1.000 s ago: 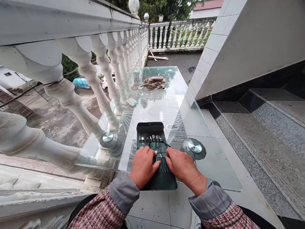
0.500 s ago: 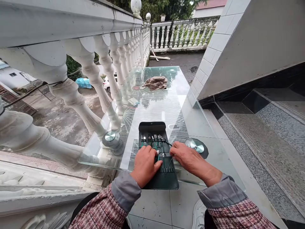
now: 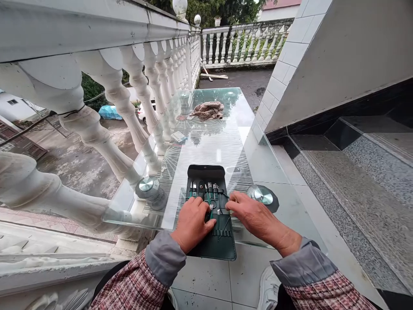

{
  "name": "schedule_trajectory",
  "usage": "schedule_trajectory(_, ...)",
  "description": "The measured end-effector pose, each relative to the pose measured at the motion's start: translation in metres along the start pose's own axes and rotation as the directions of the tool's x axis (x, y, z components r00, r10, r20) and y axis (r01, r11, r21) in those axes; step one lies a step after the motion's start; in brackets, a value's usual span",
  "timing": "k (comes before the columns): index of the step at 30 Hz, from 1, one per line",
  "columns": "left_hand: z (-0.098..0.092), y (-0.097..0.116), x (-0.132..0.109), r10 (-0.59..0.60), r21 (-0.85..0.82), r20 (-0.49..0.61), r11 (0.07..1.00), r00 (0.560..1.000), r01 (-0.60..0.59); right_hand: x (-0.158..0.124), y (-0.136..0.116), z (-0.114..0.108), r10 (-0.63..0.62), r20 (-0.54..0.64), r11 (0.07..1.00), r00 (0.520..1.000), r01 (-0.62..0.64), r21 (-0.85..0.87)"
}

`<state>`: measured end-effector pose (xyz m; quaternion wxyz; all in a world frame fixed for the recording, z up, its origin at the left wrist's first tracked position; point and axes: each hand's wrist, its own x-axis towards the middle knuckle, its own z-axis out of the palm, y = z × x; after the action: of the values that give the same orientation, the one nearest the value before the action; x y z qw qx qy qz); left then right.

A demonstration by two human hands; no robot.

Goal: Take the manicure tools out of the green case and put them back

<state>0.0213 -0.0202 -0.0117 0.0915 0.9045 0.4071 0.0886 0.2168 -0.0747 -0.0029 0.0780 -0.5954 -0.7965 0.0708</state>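
Dark green, the manicure case (image 3: 212, 250) lies unfolded at the near edge of the glass table (image 3: 267, 165), its near flap seeming to overhang. Loops appear to keep its implements in rows: nail clippers (image 3: 216, 187) in the far row, while a slim tool (image 3: 225, 228) slants over the near loops. Over the case's left side rests the left hand (image 3: 193, 221), fingers close together and curled, thumb stretched inward, probably to keep the case from sliding; whether they pinch something underneath, I cannot tell. At the right margin the right hand (image 3: 253, 215) has its fingers bunched, likely coming from the side to leave the tools uncovered; I cannot tell what, if anything, they pinch.

Against a second ago, the right hand sits farther right, exposing more of the case, which is turned slightly, its near end swung left. The left hand keeps its place.

Beyond, a crumpled brown cloth (image 3: 209, 111) and a small pale packet (image 3: 178, 137) lie on the glass, between white balusters (image 3: 112, 82) and stone steps (image 3: 338, 181).
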Motion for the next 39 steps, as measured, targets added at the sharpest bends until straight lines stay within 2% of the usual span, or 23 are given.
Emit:
schedule_trajectory(6,0.000,-0.002,-0.001,0.019,0.006,0.010,1.000,1.000,-0.019,-0.001,-0.008,0.003,-0.060,0.026,0.992,0.998,0.062,-0.107)
schedule_trajectory(12,-0.001,-0.002,-0.001,0.020,0.011,0.026,1.000,0.999,-0.020,0.001,-0.007,0.009,-0.150,-0.036,0.965,0.988,0.139,-0.221)
schedule_trajectory(16,-0.002,-0.002,-0.001,0.025,0.003,0.030,1.000,0.999,-0.025,-0.003,0.003,0.012,-0.153,-0.081,0.969,0.985,0.133,-0.210)
schedule_trajectory(19,-0.001,-0.002,-0.001,0.028,-0.005,0.027,1.000,0.999,-0.028,-0.009,0.010,0.012,-0.099,-0.125,0.989,0.987,0.084,-0.118)
schedule_trajectory(22,-0.001,-0.003,-0.001,0.030,-0.012,0.025,0.999,0.999,-0.030,-0.012,0.010,0.014,-0.119,-0.167,0.992,0.979,0.110,-0.064)
schedule_trajectory(31,-0.001,-0.004,0.000,0.039,-0.027,0.037,0.999,0.999,-0.038,-0.001,0.001,0.027,-0.282,-0.233,0.944,0.931,0.225,-0.243)
schedule_trajectory(35,-0.001,-0.004,0.000,0.040,-0.027,0.036,0.999,0.999,-0.039,-0.002,0.004,0.024,-0.283,-0.235,0.931,0.930,0.208,-0.300)
schedule_trajectory(39,-0.001,-0.003,0.000,0.036,-0.027,0.032,0.999,0.999,-0.035,-0.011,0.021,0.011,-0.204,-0.301,0.938,0.932,0.097,-0.333)
